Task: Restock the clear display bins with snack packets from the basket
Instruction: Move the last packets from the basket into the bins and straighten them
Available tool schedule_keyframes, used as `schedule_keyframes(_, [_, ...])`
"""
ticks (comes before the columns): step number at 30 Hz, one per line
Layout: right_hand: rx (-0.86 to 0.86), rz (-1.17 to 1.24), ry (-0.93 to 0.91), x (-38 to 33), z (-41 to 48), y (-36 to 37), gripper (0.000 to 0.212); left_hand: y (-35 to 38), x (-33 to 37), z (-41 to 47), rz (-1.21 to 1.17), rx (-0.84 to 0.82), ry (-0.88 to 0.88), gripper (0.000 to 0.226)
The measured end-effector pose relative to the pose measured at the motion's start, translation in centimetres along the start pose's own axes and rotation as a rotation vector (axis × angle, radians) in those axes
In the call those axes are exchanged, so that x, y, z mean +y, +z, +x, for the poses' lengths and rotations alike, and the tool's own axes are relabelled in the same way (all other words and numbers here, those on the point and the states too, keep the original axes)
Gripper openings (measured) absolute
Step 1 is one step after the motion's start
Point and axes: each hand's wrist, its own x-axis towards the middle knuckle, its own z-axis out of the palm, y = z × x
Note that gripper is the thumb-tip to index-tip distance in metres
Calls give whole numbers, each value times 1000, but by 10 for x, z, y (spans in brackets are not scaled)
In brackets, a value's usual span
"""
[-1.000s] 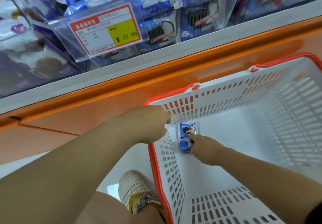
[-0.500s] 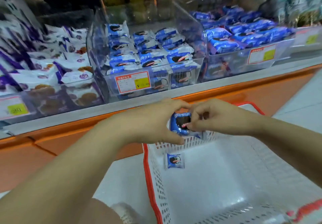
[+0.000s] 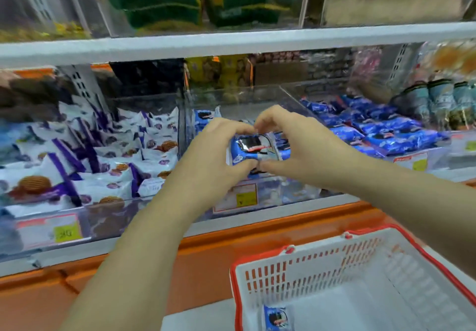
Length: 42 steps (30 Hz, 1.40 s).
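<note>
Both hands hold a blue snack packet (image 3: 251,149) together over the middle clear display bin (image 3: 239,99). My left hand (image 3: 216,155) grips the packet's left side, thumb underneath. My right hand (image 3: 296,145) grips its right side, and the fingertips of both hands meet above it. More blue packets lie in the bin beneath, mostly hidden by my hands. Down at the lower right stands the white basket with a red rim (image 3: 322,266). One blue packet (image 3: 277,317) lies on its floor near the left wall.
A bin of white-and-purple biscuit packets (image 3: 103,160) stands to the left, a bin of blue packets (image 3: 381,130) to the right. Yellow price tags (image 3: 246,196) hang on the bin fronts. An orange counter ledge (image 3: 180,258) runs below; an upper shelf (image 3: 231,42) hangs above.
Both hands lifted the blue packet up out of the basket and carried it forward over the middle bin. The view rose from the basket to the shelves.
</note>
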Motion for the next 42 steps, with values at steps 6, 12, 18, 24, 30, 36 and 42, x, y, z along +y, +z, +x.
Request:
schedule_keyframes(6, [45,-177,51,39,87,29,56,-8,-31,19,104,291,-113,35])
schedule_keyframes(12, [29,-355,202,86,172,64,55,-8,-57,31,184,280,-302,33])
schedule_keyframes(18, [94,-671,121,103,196,87,67,-4,-65,33,183,241,-348,35])
schedule_keyframes(24, [31,-736,93,115,204,99,65,-3,-67,32,161,247,-342,34])
schedule_keyframes(30, [-128,-687,134,108,207,92,34,-2,-66,29,161,238,-326,34])
schedule_keyframes(36, [-240,-701,96,102,195,91,36,-2,-66,29,176,225,-326,34])
schedule_keyframes(42, [-182,-408,175,70,155,56,64,-2,-58,27,234,255,-257,32])
